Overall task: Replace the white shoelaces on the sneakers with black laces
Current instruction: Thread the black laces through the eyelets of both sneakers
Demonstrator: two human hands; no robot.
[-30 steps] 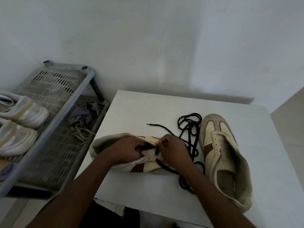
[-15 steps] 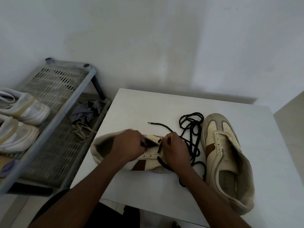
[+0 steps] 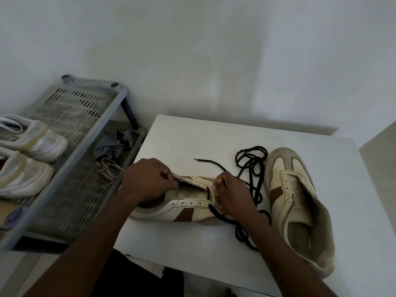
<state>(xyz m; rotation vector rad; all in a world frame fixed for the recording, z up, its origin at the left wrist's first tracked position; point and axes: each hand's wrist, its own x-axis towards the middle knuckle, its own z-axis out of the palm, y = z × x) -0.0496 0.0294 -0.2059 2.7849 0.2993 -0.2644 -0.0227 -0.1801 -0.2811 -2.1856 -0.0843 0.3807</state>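
my left hand (image 3: 147,181) is curled tight on the eyelet flap of the sneaker (image 3: 186,207) lying on its side in front of me, fingers pinching the flap's edge and holding it open. my right hand (image 3: 232,196) is closed at the toe end of the eyelet rows, fingertips pinching the black lace (image 3: 251,168) where a short stretch of it shows in the lowest eyelets. from under that hand the lace runs off toward me across the white table (image 3: 192,140), and more of it lies in loose tangled loops between this sneaker and the second sneaker (image 3: 293,202), which sits upright to my right with bare eyelets, toe pointing away. off the table's left edge stands a grey slatted shoe rack (image 3: 72,103) holding a pair of white shoes (image 3: 36,144), a crumpled grey cloth (image 3: 111,144) and a heap of pale laces (image 3: 107,169).
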